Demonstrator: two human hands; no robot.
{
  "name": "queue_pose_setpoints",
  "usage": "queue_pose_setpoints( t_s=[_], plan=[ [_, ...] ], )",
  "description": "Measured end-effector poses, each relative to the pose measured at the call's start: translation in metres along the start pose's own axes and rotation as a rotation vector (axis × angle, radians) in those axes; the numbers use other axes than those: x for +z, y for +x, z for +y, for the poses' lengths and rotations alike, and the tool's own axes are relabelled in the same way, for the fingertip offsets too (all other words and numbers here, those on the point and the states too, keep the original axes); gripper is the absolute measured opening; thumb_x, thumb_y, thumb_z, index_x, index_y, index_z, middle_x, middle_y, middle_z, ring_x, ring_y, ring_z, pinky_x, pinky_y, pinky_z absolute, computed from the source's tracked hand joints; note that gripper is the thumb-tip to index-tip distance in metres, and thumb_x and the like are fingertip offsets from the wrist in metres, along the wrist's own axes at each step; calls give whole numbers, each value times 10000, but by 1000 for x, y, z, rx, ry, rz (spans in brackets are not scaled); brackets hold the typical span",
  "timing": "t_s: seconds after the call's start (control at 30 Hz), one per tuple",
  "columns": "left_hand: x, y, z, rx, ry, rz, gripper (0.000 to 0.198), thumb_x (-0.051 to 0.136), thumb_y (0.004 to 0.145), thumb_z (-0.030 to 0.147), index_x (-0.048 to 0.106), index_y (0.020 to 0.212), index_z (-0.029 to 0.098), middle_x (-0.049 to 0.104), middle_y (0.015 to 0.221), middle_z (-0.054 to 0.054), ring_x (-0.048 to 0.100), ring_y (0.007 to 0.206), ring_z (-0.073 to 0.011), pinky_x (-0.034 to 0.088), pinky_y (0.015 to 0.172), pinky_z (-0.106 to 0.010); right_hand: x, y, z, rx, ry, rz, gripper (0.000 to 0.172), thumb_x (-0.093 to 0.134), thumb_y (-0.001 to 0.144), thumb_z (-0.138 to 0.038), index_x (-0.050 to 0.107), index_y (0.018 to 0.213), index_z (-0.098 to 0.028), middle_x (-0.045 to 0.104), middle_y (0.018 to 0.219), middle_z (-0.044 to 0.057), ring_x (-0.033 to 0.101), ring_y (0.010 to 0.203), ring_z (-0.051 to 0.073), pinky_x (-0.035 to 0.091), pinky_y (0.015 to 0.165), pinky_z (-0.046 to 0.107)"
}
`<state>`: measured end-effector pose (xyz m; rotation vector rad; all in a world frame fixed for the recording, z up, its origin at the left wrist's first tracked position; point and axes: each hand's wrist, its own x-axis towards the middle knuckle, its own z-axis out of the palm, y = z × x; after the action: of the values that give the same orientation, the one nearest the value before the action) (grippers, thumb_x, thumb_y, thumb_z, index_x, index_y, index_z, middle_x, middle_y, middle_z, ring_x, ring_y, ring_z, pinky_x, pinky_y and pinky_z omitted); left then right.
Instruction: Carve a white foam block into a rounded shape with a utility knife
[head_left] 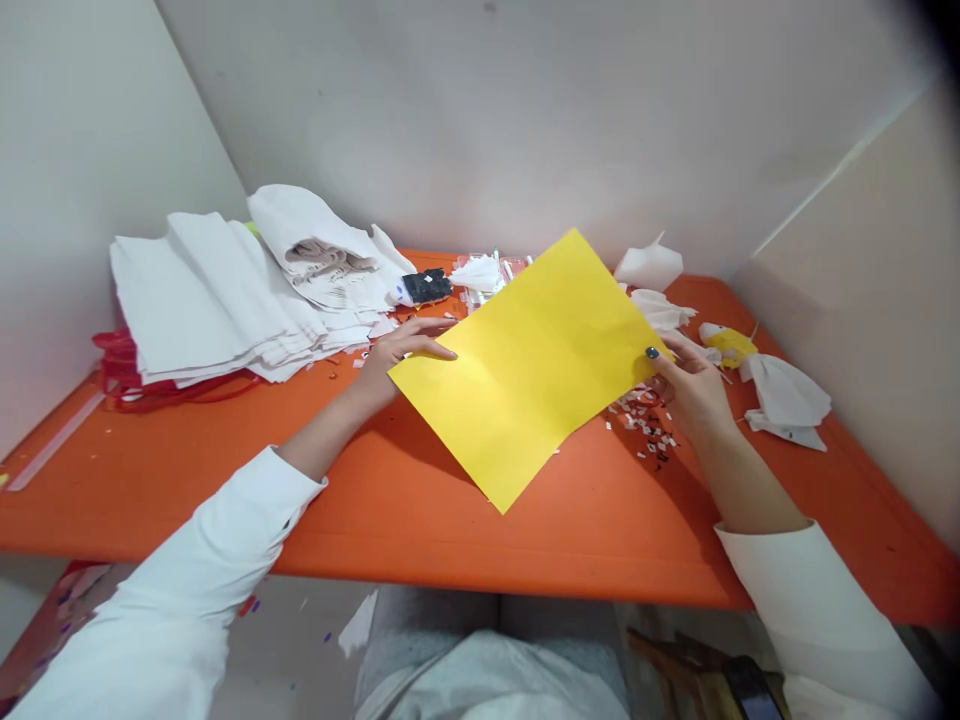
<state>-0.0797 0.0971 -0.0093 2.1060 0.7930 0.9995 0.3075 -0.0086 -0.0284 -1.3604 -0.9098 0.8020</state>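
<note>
A sheet of yellow paper [536, 370] is held tilted just above the orange table [360, 520]. My left hand [390, 362] pinches its left edge, thumb on top and fingers underneath. At the right edge my right hand [690, 385] grips the sheet the same way, with a dark-painted thumbnail showing on the paper. Small white and dark paper scraps [649, 430] lie on the table beneath the right side of the sheet. Part of the tabletop behind the sheet is hidden.
Stacked white paper sheets [202, 300] cover the back left, over a red bag [120, 360]. A black piece [427, 286] and a clear box [517, 266] stand at the back. Crumpled white paper pieces [784, 395] and a yellow-and-white item [727, 345] lie right. A ruler-like strip [56, 440] lies far left.
</note>
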Motion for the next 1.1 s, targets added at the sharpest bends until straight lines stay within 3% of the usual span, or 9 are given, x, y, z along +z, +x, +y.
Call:
queue_pose_setpoints(
  t_s=[0.13,0.23,0.33,0.4,0.63,0.77,0.9,1.03,1.1],
  plan=[
    [9,-3,5,73,136,82,276,611,839,465,762,870,236,570,1347,-75,524,1237,-268,411,1061,-414,5,-4,2,66,-66,-191,405,709,738,-476,678,1074,-253,704,1143,40,692,888,222,555,602,284],
    [15,-5,10,200,284,20,272,577,868,449,761,858,249,615,1299,-78,545,1211,-266,388,1062,-436,14,-9,4,112,-146,-337,429,753,707,-438,680,1070,-221,716,1134,57,694,943,251,579,711,327],
    [17,-8,11,358,340,-96,310,503,917,429,763,900,262,654,1248,-103,571,1188,-264,398,1020,-442,19,-11,4,97,-129,-311,432,769,693,-404,669,1069,-217,732,1100,57,701,958,254,580,778,353],
    [17,-8,10,371,348,-159,349,443,946,426,761,922,283,663,1239,-103,571,1196,-256,401,1007,-445,17,-9,4,94,-123,-233,431,779,678,-391,667,1054,-212,745,1061,56,709,935,258,585,756,352],
    [22,-6,15,287,228,-236,275,513,916,419,766,866,322,688,1195,-87,594,1172,-227,441,1007,-438,8,-3,3,99,-144,-102,550,790,650,-411,620,1139,-226,763,975,40,725,821,252,597,637,334],
    [35,-10,22,83,-97,-77,266,613,844,459,780,802,258,605,1314,-117,500,1281,-276,383,1086,-454,17,-7,2,29,-106,-170,415,768,665,-450,660,1013,-251,763,929,29,724,792,252,606,662,369],
    [46,-10,21,-245,-395,79,365,693,746,535,765,844,191,657,1217,-137,595,1148,-305,490,971,-435,27,-16,3,-18,-64,-277,299,782,660,-423,713,901,-260,763,945,46,723,828,293,607,721,421],
    [47,-7,16,-317,-444,130,388,748,679,538,743,827,180,668,1194,-120,604,1114,-277,525,901,-366,34,-26,2,17,-35,-396,314,706,750,-463,721,1014,-292,761,971,46,733,781,291,615,679,432],
    [46,-7,16,-366,-465,151,400,766,655,533,730,840,180,679,1168,-110,619,1082,-271,537,858,-349,36,-29,0,-46,-96,-431,323,675,776,-482,727,1027,-287,761,977,57,733,792,300,616,672,441]
  ],
)
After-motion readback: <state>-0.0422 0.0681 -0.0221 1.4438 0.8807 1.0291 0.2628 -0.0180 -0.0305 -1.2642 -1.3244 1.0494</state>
